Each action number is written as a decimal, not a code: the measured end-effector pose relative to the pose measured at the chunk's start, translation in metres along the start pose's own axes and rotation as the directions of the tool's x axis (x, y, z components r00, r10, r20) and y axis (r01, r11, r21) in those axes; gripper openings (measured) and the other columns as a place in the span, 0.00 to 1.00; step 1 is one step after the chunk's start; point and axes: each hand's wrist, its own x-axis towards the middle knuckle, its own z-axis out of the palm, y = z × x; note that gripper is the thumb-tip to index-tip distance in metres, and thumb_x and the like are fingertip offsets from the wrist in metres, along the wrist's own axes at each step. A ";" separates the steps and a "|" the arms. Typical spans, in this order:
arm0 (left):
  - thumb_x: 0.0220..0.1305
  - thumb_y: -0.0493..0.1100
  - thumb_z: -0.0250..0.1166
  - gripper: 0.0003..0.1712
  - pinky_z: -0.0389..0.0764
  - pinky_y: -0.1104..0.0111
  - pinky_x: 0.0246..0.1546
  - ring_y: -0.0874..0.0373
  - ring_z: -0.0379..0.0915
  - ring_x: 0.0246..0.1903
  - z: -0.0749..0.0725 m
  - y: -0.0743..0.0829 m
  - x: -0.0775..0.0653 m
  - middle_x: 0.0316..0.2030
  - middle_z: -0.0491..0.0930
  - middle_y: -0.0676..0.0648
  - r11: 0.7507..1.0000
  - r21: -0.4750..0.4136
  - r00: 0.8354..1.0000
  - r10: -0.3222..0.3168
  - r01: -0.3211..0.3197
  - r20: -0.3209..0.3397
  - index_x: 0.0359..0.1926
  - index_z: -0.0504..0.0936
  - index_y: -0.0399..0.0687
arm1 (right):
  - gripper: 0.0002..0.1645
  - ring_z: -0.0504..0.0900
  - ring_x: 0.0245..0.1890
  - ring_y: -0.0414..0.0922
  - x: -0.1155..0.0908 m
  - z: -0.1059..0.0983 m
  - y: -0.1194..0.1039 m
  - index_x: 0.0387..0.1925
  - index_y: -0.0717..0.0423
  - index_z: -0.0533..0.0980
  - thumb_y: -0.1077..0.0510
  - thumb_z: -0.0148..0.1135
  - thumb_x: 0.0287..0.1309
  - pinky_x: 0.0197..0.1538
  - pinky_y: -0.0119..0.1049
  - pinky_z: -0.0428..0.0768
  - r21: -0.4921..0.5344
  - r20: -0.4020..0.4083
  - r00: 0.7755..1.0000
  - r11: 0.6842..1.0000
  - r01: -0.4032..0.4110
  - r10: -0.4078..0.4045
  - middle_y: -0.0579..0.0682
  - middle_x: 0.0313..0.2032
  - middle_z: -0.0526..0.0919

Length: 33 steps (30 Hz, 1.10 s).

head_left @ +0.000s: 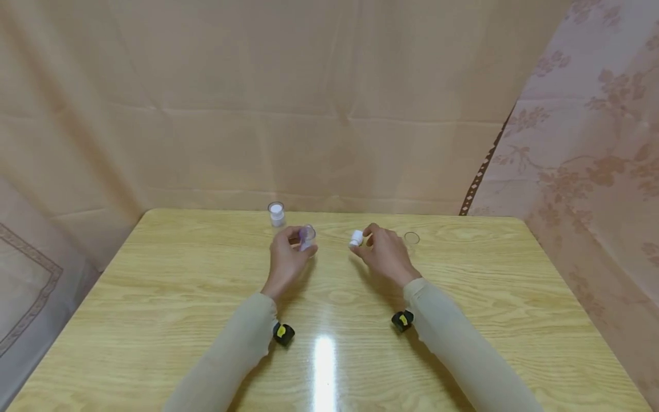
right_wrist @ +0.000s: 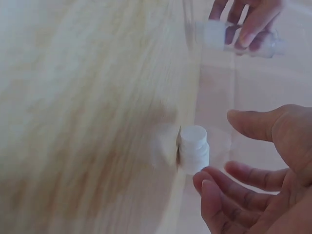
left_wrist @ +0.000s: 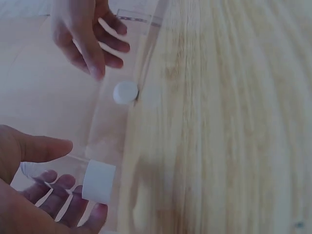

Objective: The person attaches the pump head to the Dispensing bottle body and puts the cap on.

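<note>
My left hand (head_left: 287, 257) holds a clear cylindrical container (head_left: 308, 236), fingers curled around its side. In the left wrist view its white end (left_wrist: 99, 182) is toward the tabletop. My right hand (head_left: 386, 252) is beside a small white stepped piece (head_left: 356, 238) resembling a bottle cap. The right wrist view shows this white piece (right_wrist: 194, 150) at the table, with the right thumb (right_wrist: 253, 124) held away from it. The other fingers are loosely bent near its side, not wrapped around it.
Behind the left hand, a clear container with a white part inside (head_left: 276, 214) stands near the table's back edge. A clear round-rimmed object (head_left: 412, 237) is right of the right hand. A beige curtain (head_left: 309, 114) hangs behind the wooden table (head_left: 206, 274).
</note>
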 end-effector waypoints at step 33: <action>0.53 0.28 0.72 0.21 0.76 0.52 0.49 0.44 0.75 0.44 -0.008 0.016 -0.043 0.44 0.81 0.40 0.963 0.119 0.963 0.224 -0.243 0.150 0.49 0.81 0.35 | 0.18 0.81 0.32 0.55 0.037 0.019 -0.002 0.41 0.60 0.77 0.52 0.72 0.57 0.37 0.52 0.80 -0.101 -0.011 0.994 0.989 -0.110 0.109 0.57 0.36 0.84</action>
